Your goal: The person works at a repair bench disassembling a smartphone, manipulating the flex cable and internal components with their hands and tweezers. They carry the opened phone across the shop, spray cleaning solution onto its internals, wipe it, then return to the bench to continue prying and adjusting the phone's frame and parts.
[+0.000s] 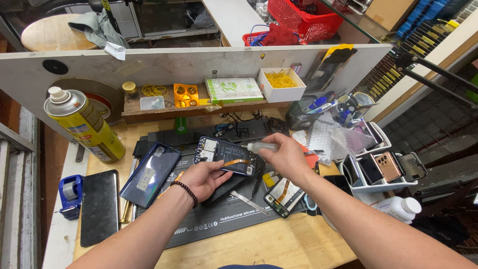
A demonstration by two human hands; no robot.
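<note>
The left hand cups one opened phone from beneath, tilted up so its insides face the person, just above the dark mat on the table. The right hand pinches one small dropper bottle, nozzle aimed at the phone's upper edge. One blue back cover lies beside it, one yellow spray can further left.

Bright even overhead light, soft shadows, sharp focus, wide-angle edge distortion

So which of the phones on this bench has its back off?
The opened phone in the left hand, circuit boards exposed; the other phones, like the black phone, lie closed.
</note>
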